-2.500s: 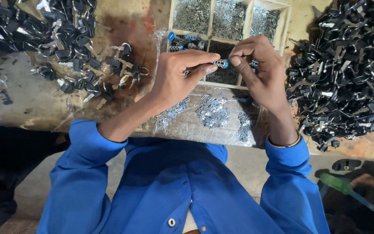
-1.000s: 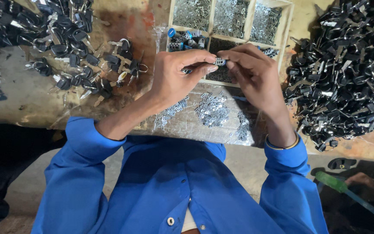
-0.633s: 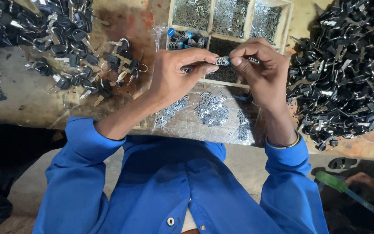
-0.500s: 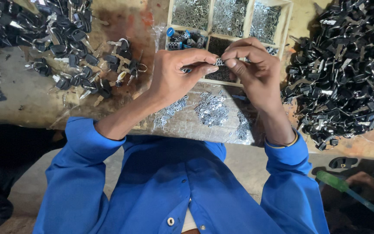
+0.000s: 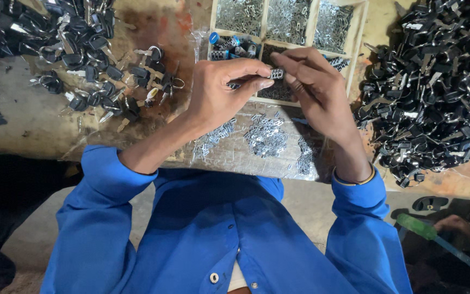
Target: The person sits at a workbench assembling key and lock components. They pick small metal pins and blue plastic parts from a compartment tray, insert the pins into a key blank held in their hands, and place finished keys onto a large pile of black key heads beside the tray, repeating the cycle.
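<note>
Both hands meet over the wooden divided tray [image 5: 315,34]. The left hand [image 5: 221,92] has its grip pinched on a small ribbed metal cylinder [image 5: 276,73], and the right hand [image 5: 316,87] closes its fingertips on the cylinder's other end. Below them, loose silver pins [image 5: 265,136] lie on the bench [image 5: 33,125], with black-headed keys [image 5: 436,87] heaped at the right.

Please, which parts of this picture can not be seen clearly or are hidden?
- Head view: the small ribbed metal cylinder is mostly covered by fingertips of the left hand and right hand; its ends are hidden.
- Wooden tray: its far compartments are cut off by the top edge.
- Tiny metal pieces on the bench: too small to tell their shape.
- Pile of black-headed keys: cut off by the right edge.
</note>
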The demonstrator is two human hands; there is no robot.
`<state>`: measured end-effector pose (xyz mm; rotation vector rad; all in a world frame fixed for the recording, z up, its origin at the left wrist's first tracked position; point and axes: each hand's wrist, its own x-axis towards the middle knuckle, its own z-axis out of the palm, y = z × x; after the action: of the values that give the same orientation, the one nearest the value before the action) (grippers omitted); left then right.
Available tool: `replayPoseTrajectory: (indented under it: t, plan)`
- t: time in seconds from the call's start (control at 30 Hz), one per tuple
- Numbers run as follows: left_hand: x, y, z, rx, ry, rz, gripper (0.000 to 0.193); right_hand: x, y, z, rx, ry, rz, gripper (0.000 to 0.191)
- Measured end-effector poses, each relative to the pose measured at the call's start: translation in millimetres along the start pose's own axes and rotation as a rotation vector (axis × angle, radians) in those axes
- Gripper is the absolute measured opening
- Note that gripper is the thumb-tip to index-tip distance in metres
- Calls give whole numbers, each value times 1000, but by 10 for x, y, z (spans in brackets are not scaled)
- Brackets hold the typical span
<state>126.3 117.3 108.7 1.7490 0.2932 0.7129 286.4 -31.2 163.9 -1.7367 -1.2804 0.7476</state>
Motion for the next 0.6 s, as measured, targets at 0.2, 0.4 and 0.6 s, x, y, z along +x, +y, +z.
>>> replayPoseTrajectory:
  t: [0.2, 0.4, 0.6]
  plan:
    - [-10, -15, -10, -76, -14, 5, 15, -66, -18, -312, -243, 214, -87, 13]
    - [-38, -51, -3, -189, 14, 36, 17, -563, -54, -534, -602, -39, -154, 15]
    - [2, -50, -52, -206, 14, 96, 16, -947, 102, -129, -809, 141, -33, 21]
